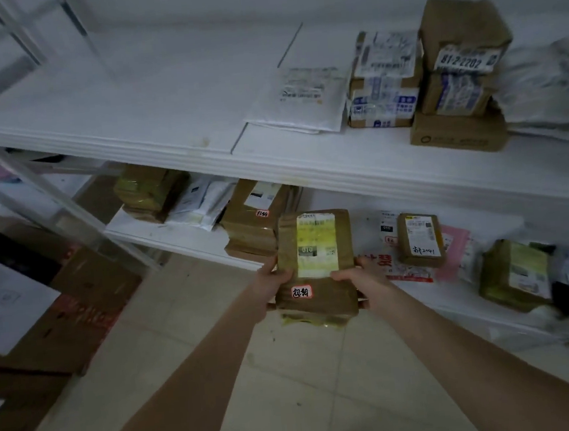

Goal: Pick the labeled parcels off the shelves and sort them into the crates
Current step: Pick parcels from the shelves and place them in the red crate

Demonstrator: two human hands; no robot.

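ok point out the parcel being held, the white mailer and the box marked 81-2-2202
held parcel (316, 250): head view, on its yellow label.
white mailer (301, 112): head view, bare face below its label.
box marked 81-2-2202 (464, 27): head view, brown face above the sticker.

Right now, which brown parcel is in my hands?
The brown parcel with the yellowish label, gripped at its sides by the left hand and right hand, in front of the lower shelf; the shelved ones are untouched.
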